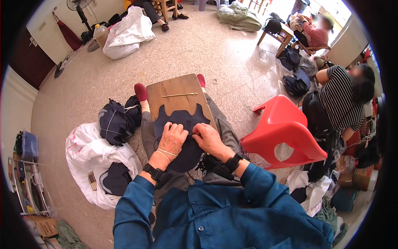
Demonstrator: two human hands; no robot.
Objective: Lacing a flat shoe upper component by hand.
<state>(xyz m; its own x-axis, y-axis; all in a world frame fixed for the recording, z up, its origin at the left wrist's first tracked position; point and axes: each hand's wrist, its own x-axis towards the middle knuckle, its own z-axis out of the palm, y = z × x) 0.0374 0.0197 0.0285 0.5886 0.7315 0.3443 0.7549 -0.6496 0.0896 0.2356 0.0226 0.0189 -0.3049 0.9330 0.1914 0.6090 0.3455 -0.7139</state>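
Dark fabric piece (pixel 180 119) lies right under the worker's fingers

From where I'm standing, taking twelve as straight ahead of the sitter, the piece rests over the near end of a wooden board (pixel 170 88), scalloped edge toward twelve, long axis running roughly twelve to six. Neither hand is nearer: both touch it. The left hand (pixel 173 137) comes in from seven o'clock, palm down, fingers curled; the right hand (pixel 208 139) comes from four, fingertips drawn together near the middle. Whether either one grips cloth or thread, I can't tell. At twelve, beyond the piece, a slim gold-coloured rod (pixel 179 95) lies crosswise, nine to three.
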